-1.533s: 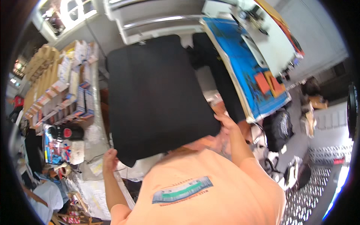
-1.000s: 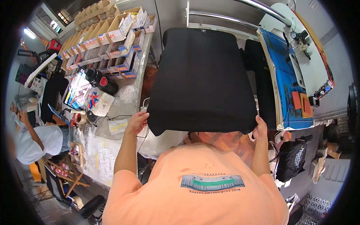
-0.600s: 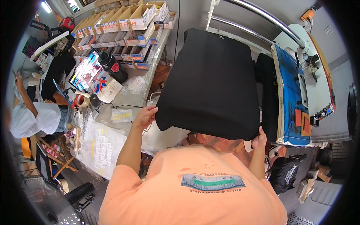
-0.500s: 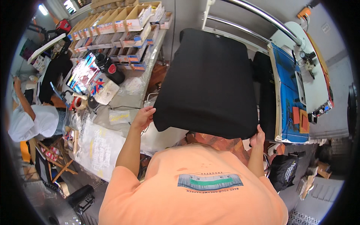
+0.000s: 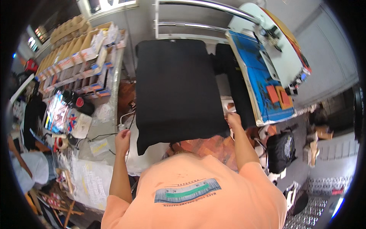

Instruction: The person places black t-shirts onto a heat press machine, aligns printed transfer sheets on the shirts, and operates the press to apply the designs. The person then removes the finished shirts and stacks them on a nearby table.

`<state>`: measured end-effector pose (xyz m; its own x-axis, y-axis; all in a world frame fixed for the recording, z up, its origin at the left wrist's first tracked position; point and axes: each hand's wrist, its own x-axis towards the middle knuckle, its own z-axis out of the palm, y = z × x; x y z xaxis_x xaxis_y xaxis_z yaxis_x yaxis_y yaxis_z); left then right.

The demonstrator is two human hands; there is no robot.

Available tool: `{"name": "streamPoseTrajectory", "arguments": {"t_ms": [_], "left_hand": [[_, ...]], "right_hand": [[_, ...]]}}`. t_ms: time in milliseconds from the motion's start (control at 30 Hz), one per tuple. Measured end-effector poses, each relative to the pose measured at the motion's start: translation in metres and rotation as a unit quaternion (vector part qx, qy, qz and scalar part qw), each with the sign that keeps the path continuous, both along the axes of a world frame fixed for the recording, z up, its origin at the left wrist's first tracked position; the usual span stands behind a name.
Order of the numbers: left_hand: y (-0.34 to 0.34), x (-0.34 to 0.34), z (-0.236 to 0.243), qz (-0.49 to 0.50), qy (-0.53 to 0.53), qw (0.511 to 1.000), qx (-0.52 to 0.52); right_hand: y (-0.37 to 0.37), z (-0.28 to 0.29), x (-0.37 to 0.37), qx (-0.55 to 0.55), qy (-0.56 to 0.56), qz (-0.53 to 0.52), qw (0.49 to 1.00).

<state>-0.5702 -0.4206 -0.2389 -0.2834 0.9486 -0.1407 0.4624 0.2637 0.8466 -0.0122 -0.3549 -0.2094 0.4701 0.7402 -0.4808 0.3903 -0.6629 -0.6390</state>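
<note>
grey walls (image 5: 141, 23) and shiny metal rails (image 5: 202, 26) close off the far side of the room, as the head camera sees it, with stacked cardboard boxes (image 5: 72, 61) on the left and a blue board (image 5: 249, 68) on the right. black cloth (image 5: 175, 91) lies spread in the middle, straight ahead of the person's orange shirt (image 5: 213, 206), its near edge hanging above a reddish brick-patterned floor (image 5: 207, 147). both forearms come up from below, set wide apart, one on each side of the cloth.

the left hand (image 5: 122, 141) is raised just beside the near left corner, wrist roughly in line with the forearm, fingers pointing up and gathered toward the thumb; a narrow gap shows between it and the cloth, and whether the fingers are closed is unclear. the right hand (image 5: 233, 120) sits farther forward, at the right edge near the corner, its forearm slanting inward and its fingers bent. i cannot tell whether it pinches the cloth or only rests beside it.
</note>
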Motion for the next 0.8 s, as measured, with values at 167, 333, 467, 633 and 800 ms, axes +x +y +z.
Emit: {"name": "streamPoseTrajectory", "arguments": {"t_ms": [167,333,467,633,800], "left_hand": [[-0.088,-0.126,-0.051,0.252,0.191,0.945,0.086],[-0.221,-0.176,-0.092,0.439,0.387,0.800,-0.134],[-0.205,-0.144,-0.087,0.410,0.282,0.777,-0.385],[-0.217,-0.121,-0.065,0.440,0.273,0.785,-0.339],[-0.226,-0.135,-0.057,0.445,0.213,0.807,-0.324]], "right_hand": [[0.011,0.014,-0.028,0.125,0.254,-0.031,0.959],[0.020,0.040,-0.057,0.103,0.308,-0.031,0.945],[0.008,0.023,-0.021,0.175,0.219,-0.019,0.960],[0.037,0.046,-0.050,0.261,-0.176,0.153,0.937],[0.046,0.084,-0.109,0.362,-0.201,0.237,0.879]]}}
